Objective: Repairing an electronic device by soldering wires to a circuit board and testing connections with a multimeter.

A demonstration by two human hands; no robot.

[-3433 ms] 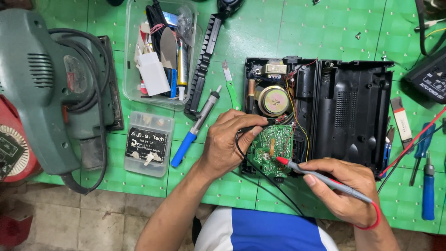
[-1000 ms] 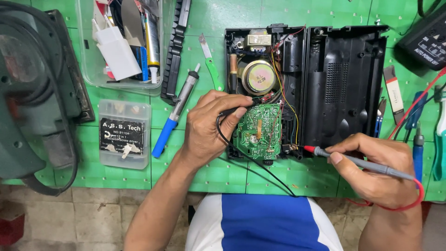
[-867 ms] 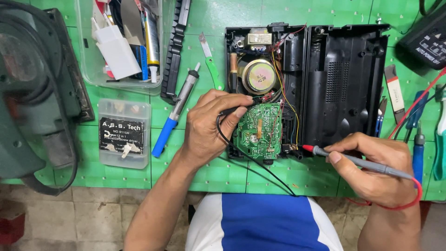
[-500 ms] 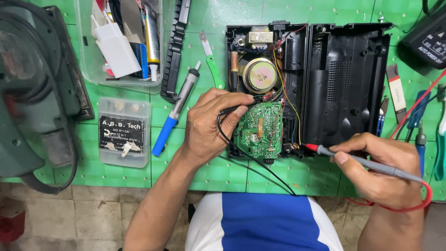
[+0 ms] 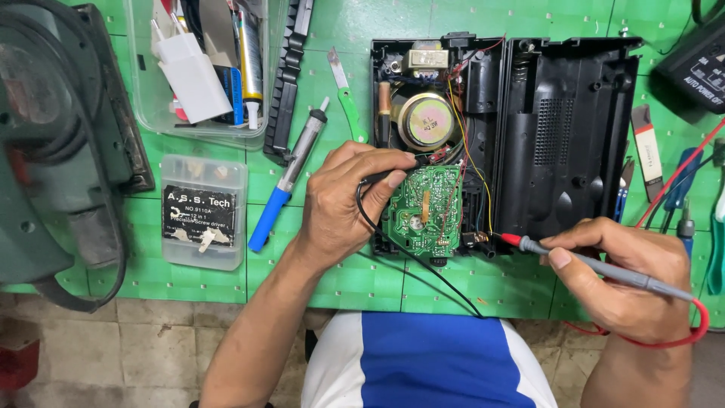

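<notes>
An opened black radio [image 5: 563,128] lies on the green mat, its round speaker [image 5: 424,121] and green circuit board [image 5: 425,211] exposed. My left hand [image 5: 347,200] pinches a black test probe [image 5: 384,178] against the board's upper left edge; its black lead trails toward me. My right hand [image 5: 623,283] holds a red-tipped grey test probe [image 5: 581,261] like a pen. The red tip touches a part at the radio's lower edge, just right of the board. A red lead loops around my right wrist.
Left of the radio lie a blue-handled solder sucker [image 5: 287,177], a green-handled blade [image 5: 346,102], a black toothed strip [image 5: 291,75], a clear screwdriver box [image 5: 202,211] and a clear tub of parts [image 5: 200,68]. A green power tool [image 5: 53,143] sits far left. Hand tools [image 5: 680,189] lie right.
My right hand has drawn the red probe off the circuit board to the radio's lower edge at the board's right. My left hand stays on the black probe.
</notes>
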